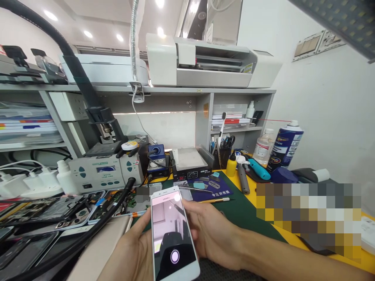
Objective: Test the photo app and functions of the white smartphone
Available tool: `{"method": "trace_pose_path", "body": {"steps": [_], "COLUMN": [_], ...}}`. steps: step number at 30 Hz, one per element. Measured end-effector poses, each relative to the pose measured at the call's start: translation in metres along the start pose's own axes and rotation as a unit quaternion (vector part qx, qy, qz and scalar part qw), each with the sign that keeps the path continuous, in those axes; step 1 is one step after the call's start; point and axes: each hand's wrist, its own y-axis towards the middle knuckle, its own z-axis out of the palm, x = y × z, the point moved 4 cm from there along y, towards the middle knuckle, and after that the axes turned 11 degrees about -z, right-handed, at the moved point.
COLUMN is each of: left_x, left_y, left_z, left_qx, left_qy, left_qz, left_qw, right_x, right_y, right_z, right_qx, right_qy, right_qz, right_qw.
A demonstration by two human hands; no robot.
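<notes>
A white smartphone (172,234) stands upright in both of my hands at the bottom middle, its screen lit with a camera picture and a round shutter button. My left hand (133,249) cups its left edge from below. My right hand (209,234) wraps around its right edge and back. Both hands hover over a dark green work mat (243,214).
Opened phones and circuit boards (58,214) lie at the left with a black hose (96,226) across them. A soldering station (99,171), a heating plate (190,164), a blue spray can (285,146), bottles and hand tools (243,177) stand behind. Printers sit on the shelf (202,62).
</notes>
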Motion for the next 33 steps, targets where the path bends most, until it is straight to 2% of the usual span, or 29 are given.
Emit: {"method": "trace_pose_path", "body": {"steps": [9,22,33], "left_x": [-0.0013,-0.0051,-0.0083], "left_y": [-0.0008,-0.0028,-0.0033], "left_z": [0.0030,0.0024,0.0036], "left_qx": [0.007,0.010,-0.024], "left_qy": [-0.026,0.001,0.010], "left_qz": [-0.011,-0.005,0.007], "left_qw": [1.000,1.000,1.000], "right_x": [0.0032,0.0021,0.0056], "right_y": [0.0017,0.0007,-0.0004], "right_z": [-0.0008,-0.0013,0.0034], "right_qx": [-0.005,-0.010,-0.009], "right_qy": [-0.008,-0.031,-0.040], "right_qz": [0.003,-0.003,-0.013], "right_qw": [1.000,0.999,0.999]}}
